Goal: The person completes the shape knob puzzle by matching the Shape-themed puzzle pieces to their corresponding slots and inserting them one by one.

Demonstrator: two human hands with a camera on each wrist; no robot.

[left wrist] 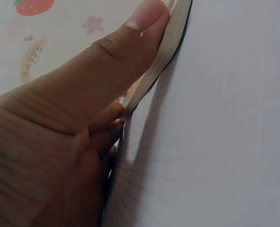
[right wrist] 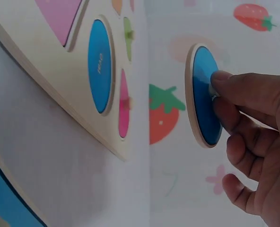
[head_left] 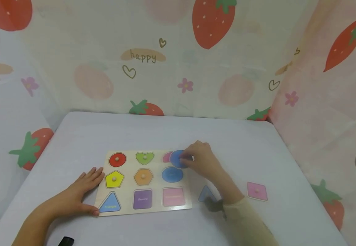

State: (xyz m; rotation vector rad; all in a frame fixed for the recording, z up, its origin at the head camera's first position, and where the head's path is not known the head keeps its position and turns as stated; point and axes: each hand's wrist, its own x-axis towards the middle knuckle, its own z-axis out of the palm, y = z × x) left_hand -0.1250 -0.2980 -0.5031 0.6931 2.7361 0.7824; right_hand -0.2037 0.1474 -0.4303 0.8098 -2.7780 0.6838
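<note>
My right hand (head_left: 202, 160) pinches a blue oval puzzle piece (right wrist: 205, 94) by its knob with thumb and forefinger. The piece is raised over the top right corner of a wooden shape puzzle board (head_left: 127, 191), partly hiding a pink piece (head_left: 167, 157). Just in front of it lies the board's blue oval recess (head_left: 172, 174). My left hand (head_left: 70, 198) rests at the board's left side, fingers spread and thumb against the near corner; the left wrist view shows the thumb (left wrist: 126, 42) touching the board's edge.
Red circle (head_left: 117, 159), green heart (head_left: 145, 158), yellow pentagon (head_left: 114, 179) and orange hexagon (head_left: 143, 176) pieces sit in the board. Triangle, square and pink rectangle recesses line its near row. A blue triangle piece (head_left: 207, 193) and pink rectangle piece (head_left: 257, 191) lie on the white table, right.
</note>
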